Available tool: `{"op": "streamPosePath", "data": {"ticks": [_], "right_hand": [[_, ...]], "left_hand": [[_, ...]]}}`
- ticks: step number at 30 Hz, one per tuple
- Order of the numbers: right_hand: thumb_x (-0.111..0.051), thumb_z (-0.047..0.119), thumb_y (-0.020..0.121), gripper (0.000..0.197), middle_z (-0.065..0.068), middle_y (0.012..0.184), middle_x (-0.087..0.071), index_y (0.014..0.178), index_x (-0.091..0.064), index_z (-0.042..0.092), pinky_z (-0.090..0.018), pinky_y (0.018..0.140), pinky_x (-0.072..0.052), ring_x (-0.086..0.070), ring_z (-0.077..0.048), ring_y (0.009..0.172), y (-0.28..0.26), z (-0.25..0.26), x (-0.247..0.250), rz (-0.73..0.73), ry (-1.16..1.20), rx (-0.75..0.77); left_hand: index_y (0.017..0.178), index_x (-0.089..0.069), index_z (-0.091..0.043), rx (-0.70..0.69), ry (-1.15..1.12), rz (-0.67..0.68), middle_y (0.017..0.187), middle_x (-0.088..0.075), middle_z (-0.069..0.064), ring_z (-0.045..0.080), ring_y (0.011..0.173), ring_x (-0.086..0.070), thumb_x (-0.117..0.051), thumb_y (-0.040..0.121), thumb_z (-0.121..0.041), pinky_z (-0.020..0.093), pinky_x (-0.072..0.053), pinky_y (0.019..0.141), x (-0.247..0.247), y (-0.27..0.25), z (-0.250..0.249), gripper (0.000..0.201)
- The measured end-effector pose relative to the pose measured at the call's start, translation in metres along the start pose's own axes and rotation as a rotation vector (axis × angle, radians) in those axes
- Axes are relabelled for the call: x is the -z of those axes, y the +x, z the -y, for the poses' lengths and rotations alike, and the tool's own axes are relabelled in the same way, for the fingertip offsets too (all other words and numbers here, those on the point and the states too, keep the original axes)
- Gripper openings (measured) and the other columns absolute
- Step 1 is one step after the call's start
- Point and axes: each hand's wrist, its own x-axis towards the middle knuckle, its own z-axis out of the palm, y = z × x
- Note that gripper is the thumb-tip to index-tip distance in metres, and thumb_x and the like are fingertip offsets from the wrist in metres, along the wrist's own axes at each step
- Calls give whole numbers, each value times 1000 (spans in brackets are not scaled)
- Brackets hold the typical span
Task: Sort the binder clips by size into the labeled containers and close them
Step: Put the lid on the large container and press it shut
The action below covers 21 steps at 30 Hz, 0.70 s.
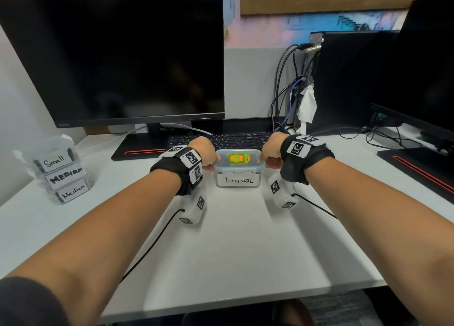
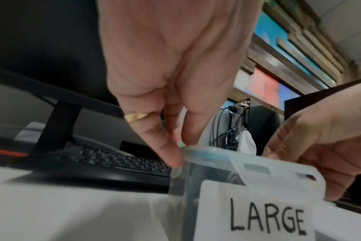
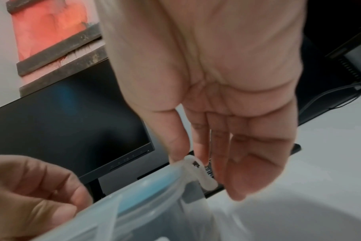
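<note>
Clear plastic container labelled LARGE (image 1: 237, 175), blue-rimmed lid on, centre frame on white tabletop (image 1: 235, 247). Left hand (image 1: 205, 151) fingertips curled onto lid's left edge. Right hand (image 1: 271, 151) fingers extended, thumb touching right side latch (image 3: 198, 172). Stacked clear Small/Medium containers (image 1: 62, 172) left of frame.

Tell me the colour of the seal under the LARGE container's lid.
Blue; the seal shows best in the right wrist view, under the translucent lid.

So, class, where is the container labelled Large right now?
In the head view the Large container sits mid-desk in front of the keyboard, between the left hand and right hand.
</note>
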Motion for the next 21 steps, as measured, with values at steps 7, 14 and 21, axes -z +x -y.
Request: {"op": "streamPosePath", "data": {"ticks": [7, 14, 21], "right_hand": [[-65, 22, 88, 32, -13, 100, -63, 111, -61, 0, -36, 86, -53, -58, -24, 84, -10, 4, -4, -85, -215, -54], [-82, 48, 63, 90, 0, 133, -54, 141, -44, 22, -32, 98, -47, -55, -20, 116, -18, 11, -12, 36, -556, 128], [-85, 40, 61, 89, -2, 127, -53, 134, -41, 16, -34, 91, -49, -55, -21, 111, -16, 14, -21, -11, -615, 172]], "left_hand": [[137, -48, -11, -229, 540, 83, 129, -55, 5, 22, 114, -54, -63, 84, -51, 32, -44, 97, 15, -16, -13, 68], [136, -47, -16, -303, 674, 187, 126, -57, 3, 22, 111, -55, -78, 72, -44, 34, -47, 94, 7, -20, -9, 77], [122, -59, -13, -354, 688, 144, 110, -62, 4, 21, 97, -58, -78, 70, -42, 33, -52, 84, 5, -22, -12, 63]]}}
